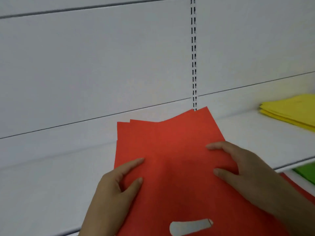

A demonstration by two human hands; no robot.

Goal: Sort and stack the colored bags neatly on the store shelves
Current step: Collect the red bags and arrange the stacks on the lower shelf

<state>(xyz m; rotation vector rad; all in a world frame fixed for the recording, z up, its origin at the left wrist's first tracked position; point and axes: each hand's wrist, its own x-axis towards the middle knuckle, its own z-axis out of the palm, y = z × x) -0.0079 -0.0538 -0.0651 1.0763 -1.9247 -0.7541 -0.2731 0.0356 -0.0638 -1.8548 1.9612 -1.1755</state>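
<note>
A bundle of red bags (170, 150) is held over the white shelf (51, 184), its far edge near the slotted upright (194, 65) of the back panel and its cut-out handle (190, 227) at the near end. The bundle is gripped by both hands: the left hand (115, 189) has thumb and forefinger laid on the top bag at its left edge, the right hand (247, 169) has its thumb and a finger pressed on the top bag at the right, and the remaining fingers of both are hidden, apparently under the bundle. Whether the bags rest on the shelf or are carried just above it cannot be told. Their far corners are fanned and uneven, so squaring is judged to be left undone. A yellow stack (293, 111) already lies on the same shelf, well to the right, and looks fairly tidy. On the level below, at the right edge, a green piece (306, 171) and a red piece (300, 188) can be seen; whether these are sorted cannot be told. The task is therefore judged partly done, with the red bundle yet to be set down and aligned.
</note>
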